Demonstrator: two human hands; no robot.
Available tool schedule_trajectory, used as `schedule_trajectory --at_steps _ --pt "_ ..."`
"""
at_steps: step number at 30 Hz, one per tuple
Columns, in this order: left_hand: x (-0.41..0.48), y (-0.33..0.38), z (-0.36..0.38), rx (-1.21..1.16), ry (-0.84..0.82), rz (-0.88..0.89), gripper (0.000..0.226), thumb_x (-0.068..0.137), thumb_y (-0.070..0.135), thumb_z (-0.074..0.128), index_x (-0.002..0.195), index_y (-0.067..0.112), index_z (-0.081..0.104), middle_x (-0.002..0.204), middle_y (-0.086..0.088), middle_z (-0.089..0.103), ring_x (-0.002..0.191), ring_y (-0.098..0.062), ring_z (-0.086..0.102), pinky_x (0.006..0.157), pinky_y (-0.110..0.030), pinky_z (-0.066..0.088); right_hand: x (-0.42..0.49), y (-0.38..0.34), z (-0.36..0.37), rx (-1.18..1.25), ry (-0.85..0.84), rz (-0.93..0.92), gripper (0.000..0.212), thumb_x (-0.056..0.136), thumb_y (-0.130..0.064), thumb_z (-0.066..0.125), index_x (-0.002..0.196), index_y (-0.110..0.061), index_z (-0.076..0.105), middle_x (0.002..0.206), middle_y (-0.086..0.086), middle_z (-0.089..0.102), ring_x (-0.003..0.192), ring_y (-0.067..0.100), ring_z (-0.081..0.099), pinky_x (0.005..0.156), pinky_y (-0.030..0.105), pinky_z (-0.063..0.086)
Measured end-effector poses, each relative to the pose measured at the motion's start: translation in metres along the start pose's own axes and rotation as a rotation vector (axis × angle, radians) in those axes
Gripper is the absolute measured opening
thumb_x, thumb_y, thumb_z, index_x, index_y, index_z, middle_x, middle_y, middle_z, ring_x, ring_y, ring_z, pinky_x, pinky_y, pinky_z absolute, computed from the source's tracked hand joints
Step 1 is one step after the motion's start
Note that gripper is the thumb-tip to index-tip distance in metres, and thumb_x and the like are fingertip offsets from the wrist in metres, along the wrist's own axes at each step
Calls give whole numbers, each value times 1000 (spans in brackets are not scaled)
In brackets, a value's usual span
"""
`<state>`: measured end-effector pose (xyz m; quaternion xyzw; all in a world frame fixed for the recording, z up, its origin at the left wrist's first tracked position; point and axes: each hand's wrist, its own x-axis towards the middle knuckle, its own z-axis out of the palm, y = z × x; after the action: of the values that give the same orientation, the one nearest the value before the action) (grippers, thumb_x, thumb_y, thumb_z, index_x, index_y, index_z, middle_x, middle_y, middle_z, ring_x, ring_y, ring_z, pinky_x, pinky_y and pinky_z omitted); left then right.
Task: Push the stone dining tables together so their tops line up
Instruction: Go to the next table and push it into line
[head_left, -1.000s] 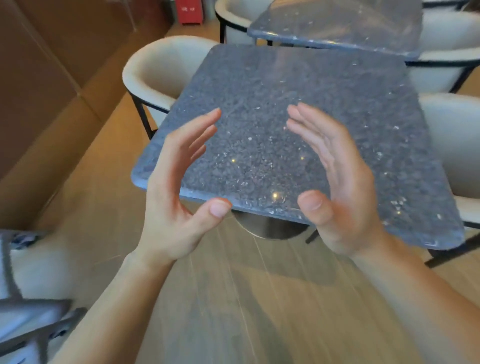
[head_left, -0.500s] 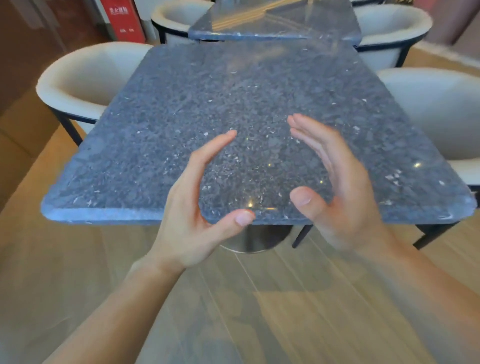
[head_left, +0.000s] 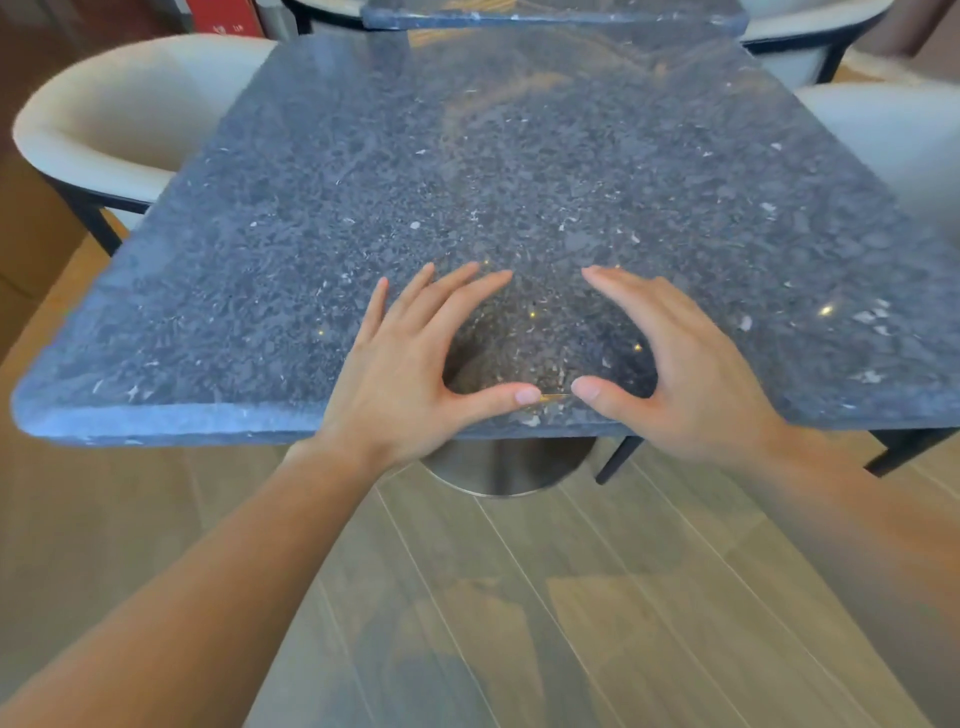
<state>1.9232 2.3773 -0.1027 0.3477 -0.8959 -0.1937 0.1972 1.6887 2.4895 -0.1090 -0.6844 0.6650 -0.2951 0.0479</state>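
A square dark grey speckled stone table (head_left: 519, 171) fills the middle of the view, its near edge facing me. Beyond its far edge lies a second stone table (head_left: 550, 13), with only its near strip showing at the top. My left hand (head_left: 410, 369) rests palm down on the near table's top by the front edge, fingers spread, thumb along the rim. My right hand (head_left: 675, 364) lies the same way just to the right, the two thumb tips almost touching. Neither hand holds anything.
Cream tub chairs with black legs stand at the left (head_left: 114, 119) and right (head_left: 893, 135) of the near table, more beside the far one. A round metal pedestal base (head_left: 498, 467) shows under the front edge. Wooden plank floor (head_left: 467, 597) lies below me. A red item (head_left: 223, 15) stands far left.
My hands have come down from hovering, curved in the air, onto the near table's front edge. The view has swung to face the table squarely and moved closer.
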Motion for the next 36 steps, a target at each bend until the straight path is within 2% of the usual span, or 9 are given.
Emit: schedule_trajectory --at_steps 3,6,8,11,13,15,20,26,36 --pt "-3 -14 6 182 -95 -34 115 60 105 37 162 52 26 177 14 18 167 -21 6 133 -54 -2 -2 1 10 -158 -55 5 91 87 -76 42 157 -18 46 163 2 46 155 25 39 130 50 19" --pt "-6 -21 12 327 -145 -49 126 50 114 21 163 56 15 179 11 8 167 -26 2 133 -56 -2 -4 4 11 -325 -148 44 95 84 -86 30 159 -29 44 167 1 41 159 28 31 132 52 11" --pt "-7 -24 13 362 -141 -70 126 48 116 16 162 60 8 180 10 6 167 -30 3 132 -59 -1 -7 10 6 -409 -244 80 98 79 -95 21 162 -43 31 173 -5 28 162 29 22 132 54 6" --pt "-10 -27 13 400 -124 -114 122 46 118 13 157 68 -3 180 8 6 166 -35 5 130 -65 0 -12 25 -5 -499 -356 129 101 67 -106 5 158 -63 -3 177 -13 3 165 30 4 131 58 3" --pt "-13 -28 13 417 -111 -131 121 45 118 11 155 70 -5 180 8 6 166 -36 6 130 -66 0 -14 30 -6 -523 -369 165 101 60 -109 0 151 -68 -17 177 -10 -4 164 35 0 131 59 2" --pt "-14 -30 14 455 -86 -122 120 46 118 6 155 70 -5 180 7 9 166 -35 9 129 -66 5 -14 30 -3 -534 -348 180 103 58 -110 -1 150 -67 -21 178 -6 -4 164 37 0 131 59 2" --pt "-11 -33 17 497 -71 -93 116 51 117 6 156 68 -3 179 6 13 165 -35 13 129 -64 12 -12 35 0 -545 -308 158 112 57 -112 -2 156 -61 -15 178 -6 0 164 34 3 131 57 5" --pt "-8 -35 17 507 -80 -90 116 50 117 6 155 69 -5 179 6 11 166 -34 12 129 -63 12 -9 34 1 -604 -289 139 117 58 -111 -5 161 -56 -4 177 -3 11 163 35 13 130 56 13" --pt "-7 -34 15 521 -107 -80 120 48 116 -3 157 66 -6 179 4 11 165 -37 13 129 -65 12 -9 31 0 -638 -316 144 119 59 -109 -8 163 -51 4 176 2 18 161 40 19 129 58 16"
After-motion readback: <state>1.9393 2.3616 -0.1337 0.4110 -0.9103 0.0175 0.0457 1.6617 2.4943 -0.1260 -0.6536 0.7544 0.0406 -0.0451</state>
